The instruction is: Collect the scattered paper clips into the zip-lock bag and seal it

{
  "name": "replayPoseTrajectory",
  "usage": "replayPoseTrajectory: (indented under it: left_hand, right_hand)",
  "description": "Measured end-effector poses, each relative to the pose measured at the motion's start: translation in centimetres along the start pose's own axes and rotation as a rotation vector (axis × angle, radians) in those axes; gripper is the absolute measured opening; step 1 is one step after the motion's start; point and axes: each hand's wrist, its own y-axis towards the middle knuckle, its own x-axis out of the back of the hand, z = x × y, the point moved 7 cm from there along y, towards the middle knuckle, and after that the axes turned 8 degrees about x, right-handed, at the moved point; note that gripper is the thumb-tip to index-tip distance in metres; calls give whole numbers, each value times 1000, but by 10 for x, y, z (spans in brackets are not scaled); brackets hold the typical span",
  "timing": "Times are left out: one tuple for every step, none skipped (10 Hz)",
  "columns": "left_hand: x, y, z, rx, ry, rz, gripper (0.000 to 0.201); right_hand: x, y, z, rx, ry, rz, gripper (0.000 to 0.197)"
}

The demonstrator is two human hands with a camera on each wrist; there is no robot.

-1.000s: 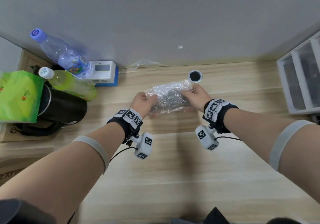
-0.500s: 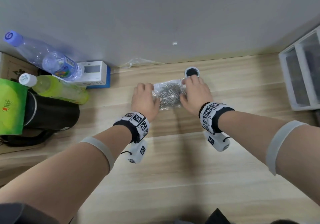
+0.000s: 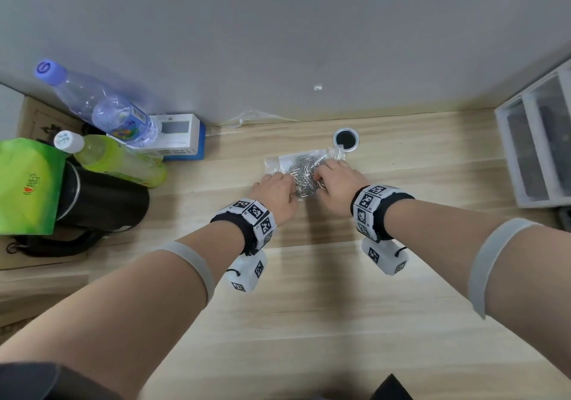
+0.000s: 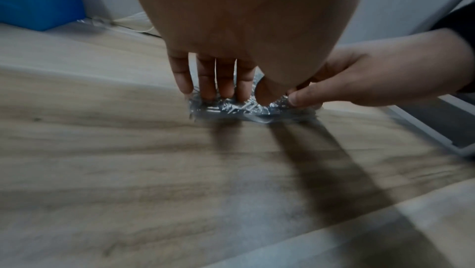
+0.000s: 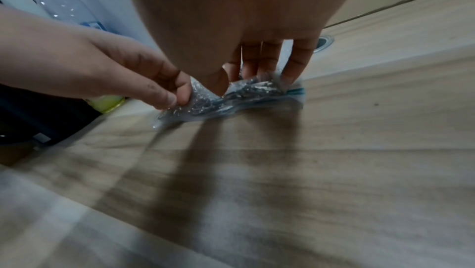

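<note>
Zip-lock bag (image 3: 304,167) lies flat on desk (image 3: 309,307), paper clips (image 3: 304,175) bunched inside. Left hand (image 3: 275,194) and right hand (image 3: 335,183) each pinch near edge, thumb against fingers; likely steadying the slippery film so zip strip can be pressed shut. Seal state unclear.
</note>
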Motion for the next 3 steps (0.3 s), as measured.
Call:
replayPoseTrajectory:
  left_hand:
    - [8,-8,6,40,-82,58,21]
    - [27,-14,11,61,-120,51,19]
    - [53,-24,11,101,-213,28,12]
  right_hand:
    - [12,-13,4,-14,-7,41,34]
    - [33,-24,2,-49,50,-8,37]
    - [57,-34,1,-65,141,-73,31]
